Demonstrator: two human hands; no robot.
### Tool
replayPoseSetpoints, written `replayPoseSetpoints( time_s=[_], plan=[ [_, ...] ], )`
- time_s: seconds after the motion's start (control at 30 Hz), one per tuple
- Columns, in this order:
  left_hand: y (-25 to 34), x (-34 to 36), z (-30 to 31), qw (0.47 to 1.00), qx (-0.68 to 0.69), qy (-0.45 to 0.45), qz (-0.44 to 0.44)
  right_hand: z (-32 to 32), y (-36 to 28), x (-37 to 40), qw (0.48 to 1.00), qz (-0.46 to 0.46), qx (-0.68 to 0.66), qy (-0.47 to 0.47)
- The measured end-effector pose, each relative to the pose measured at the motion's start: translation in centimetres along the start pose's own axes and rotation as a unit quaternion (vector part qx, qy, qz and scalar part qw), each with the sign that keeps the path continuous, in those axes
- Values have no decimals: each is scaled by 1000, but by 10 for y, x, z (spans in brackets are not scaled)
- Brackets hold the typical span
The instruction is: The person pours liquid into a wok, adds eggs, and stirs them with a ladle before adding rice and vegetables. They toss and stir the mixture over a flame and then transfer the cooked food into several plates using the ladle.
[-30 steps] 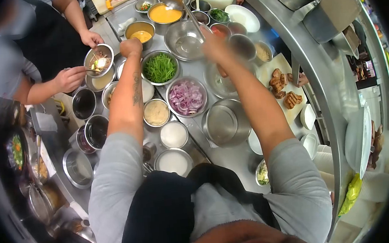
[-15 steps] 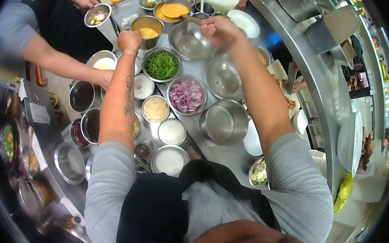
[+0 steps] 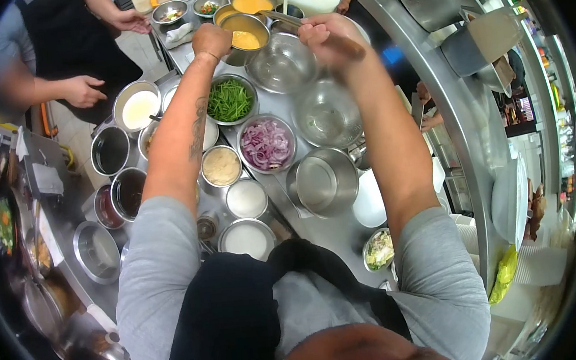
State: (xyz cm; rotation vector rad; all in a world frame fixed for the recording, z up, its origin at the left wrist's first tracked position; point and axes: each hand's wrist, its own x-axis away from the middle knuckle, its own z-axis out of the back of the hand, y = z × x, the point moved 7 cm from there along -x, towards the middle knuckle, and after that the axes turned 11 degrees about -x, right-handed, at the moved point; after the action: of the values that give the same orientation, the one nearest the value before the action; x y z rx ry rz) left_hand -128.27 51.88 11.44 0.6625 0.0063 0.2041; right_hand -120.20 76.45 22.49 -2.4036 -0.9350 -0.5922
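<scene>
My left hand (image 3: 213, 42) is closed on the rim of a metal pot (image 3: 246, 40) holding yellow liquid. In my right hand (image 3: 332, 34) is a long-handled ladle (image 3: 280, 17). Its far end is at a yellow-filled round (image 3: 252, 4) just behind the pot; whether it dips in or carries the liquid is hard to tell. Below my hands stand a bowl of chopped green vegetable (image 3: 230, 100), a bowl of sliced red onion (image 3: 265, 144) and two bare metal bowls, one of them a wide bowl (image 3: 281, 62).
At the left a co-worker's open hand (image 3: 83, 92) is beside a pot of white liquid (image 3: 137, 108). Dark sauce pots (image 3: 110, 150), tubs of white powder (image 3: 247, 199) and a metal pot (image 3: 322, 183) stand nearer me. A steel shelf (image 3: 457, 133) curves along the right.
My left hand and the pot have shifted right, closer to the ladle. The co-worker's hand has left the white-liquid pot, and the small bowl in their other hand now stands on the counter.
</scene>
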Motion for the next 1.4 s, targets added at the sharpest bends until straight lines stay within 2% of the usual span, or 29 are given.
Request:
replayPoseSetpoints(
  time_s=[0.1,0.2,0.27,0.33,0.4,0.43,0.47,0.53,0.6,0.67,0.73,0.8,0.83,0.93,0.97,1.07,1.1,1.13,1.2,1.33,1.37,1.4],
  plan=[
    [3,-11,-12,999,11,-22,-35,-6,-2,13,999,43,19,-10],
    [4,-20,-27,999,30,-26,-21,-21,10,44,996,81,37,-3],
    [5,-18,-27,992,101,-63,30,-19,9,51,995,94,28,-15],
    [6,-28,-37,990,126,-60,29,-15,7,61,994,107,22,-28],
    [9,-30,-49,986,152,-58,29,-18,5,78,951,165,259,-40],
    [11,-24,-53,967,243,-45,60,-22,15,95,944,188,267,-45],
    [12,-16,-55,939,331,-32,91,-26,24,108,943,188,271,-45],
    [16,2,-55,931,352,-12,95,-26,47,130,986,95,130,-41],
    [15,24,-46,923,373,13,100,-25,66,157,981,98,166,-11],
    [14,49,-32,940,330,-18,80,-36,83,196,927,222,295,67],
    [9,92,0,943,321,-2,83,-38,98,219,924,180,337,26],
    [-6,143,31,951,295,5,94,-51,144,258,925,128,357,2],
    [-19,165,45,951,293,25,91,-53,159,275,918,140,369,45],
    [-70,247,95,932,321,97,136,-63,223,307,940,67,335,-26],
    [-91,277,112,927,324,103,159,-72,250,324,911,115,397,9],
    [-161,374,174,928,286,149,189,-79,313,343,913,75,400,-11],
    [-193,403,189,922,283,169,205,-85,341,351,913,22,406,-43],
    [-222,439,208,890,318,233,228,-87,366,346,922,17,383,-49],
    [-285,511,247,875,323,255,254,-104,430,359,892,-49,430,-132],
    [-375,691,343,840,244,341,345,-129,566,337,873,-196,400,-198],
    [-421,725,361,807,234,402,363,-137,600,332,857,-226,402,-229],
    [-460,760,379,797,216,413,385,-145,635,326,841,-255,402,-257]
  ],
)
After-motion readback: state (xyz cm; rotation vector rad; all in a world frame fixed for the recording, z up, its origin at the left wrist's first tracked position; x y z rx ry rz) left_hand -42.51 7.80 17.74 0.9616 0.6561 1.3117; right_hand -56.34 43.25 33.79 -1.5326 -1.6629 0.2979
